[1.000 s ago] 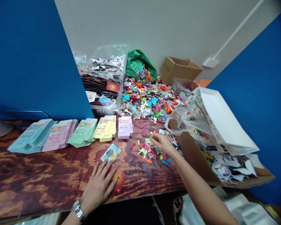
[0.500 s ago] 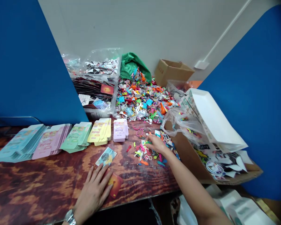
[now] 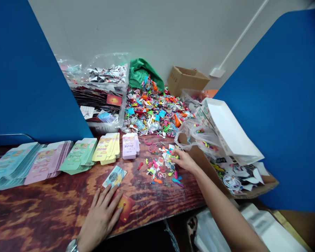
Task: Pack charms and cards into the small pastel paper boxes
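My left hand [image 3: 101, 213] lies flat on the wooden table, fingers apart, partly over a red-orange card [image 3: 126, 207]. Just beyond its fingertips is a blue card with a yellow picture [image 3: 114, 176]. My right hand [image 3: 184, 161] is at the right side of a small heap of colourful trinkets [image 3: 160, 167]. Its thumb and fingers are pinched on a small yellow-green piece [image 3: 174, 156], too small to name. Loose bits around the heap include a red piece [image 3: 140, 166], an orange one [image 3: 158, 181] and a blue one [image 3: 176, 180].
Stacks of folded boxes stand leftward: purple [image 3: 129, 147], yellow [image 3: 105, 148], green [image 3: 77, 155], pink [image 3: 44, 162], blue [image 3: 12, 162]. Behind lies a large trinket pile [image 3: 152, 112] beside a clear bin [image 3: 120, 117]. An open carton [image 3: 208, 168] borders my right arm.
My right hand has shifted slightly rightward over the small heap, still pinching a green piece. My left hand stays on the red card. The whole view has swung a little.
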`<state>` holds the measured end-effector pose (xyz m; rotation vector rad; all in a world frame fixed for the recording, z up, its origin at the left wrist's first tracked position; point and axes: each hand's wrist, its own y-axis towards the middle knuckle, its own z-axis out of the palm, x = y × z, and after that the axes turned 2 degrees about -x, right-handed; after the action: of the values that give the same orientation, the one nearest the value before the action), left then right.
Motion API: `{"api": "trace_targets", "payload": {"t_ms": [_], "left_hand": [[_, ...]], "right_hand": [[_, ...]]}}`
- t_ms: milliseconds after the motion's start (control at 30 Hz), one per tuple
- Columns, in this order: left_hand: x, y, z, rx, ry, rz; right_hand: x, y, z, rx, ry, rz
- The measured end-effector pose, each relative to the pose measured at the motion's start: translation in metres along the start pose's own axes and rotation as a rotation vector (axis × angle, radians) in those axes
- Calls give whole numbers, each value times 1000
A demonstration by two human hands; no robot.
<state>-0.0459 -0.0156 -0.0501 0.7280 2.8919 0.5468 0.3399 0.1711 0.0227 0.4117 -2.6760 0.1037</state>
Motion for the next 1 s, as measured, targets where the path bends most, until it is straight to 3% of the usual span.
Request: {"api": "trace_targets", "payload": {"t_ms": [267, 533, 667, 1000], "left_hand": [[2, -2, 3, -13, -39, 17], [3, -1, 4, -10, 25, 37], [3, -2, 5, -29, 27, 37], [3, -2, 6, -36, 41, 51]], "right_hand": [[-14, -30, -2, -35, -257, 85], [-1, -35, 19, -11, -340, -125], [-11, -43, 19, -25, -397, -119], [-3, -13, 33, -38, -439, -119]]}}
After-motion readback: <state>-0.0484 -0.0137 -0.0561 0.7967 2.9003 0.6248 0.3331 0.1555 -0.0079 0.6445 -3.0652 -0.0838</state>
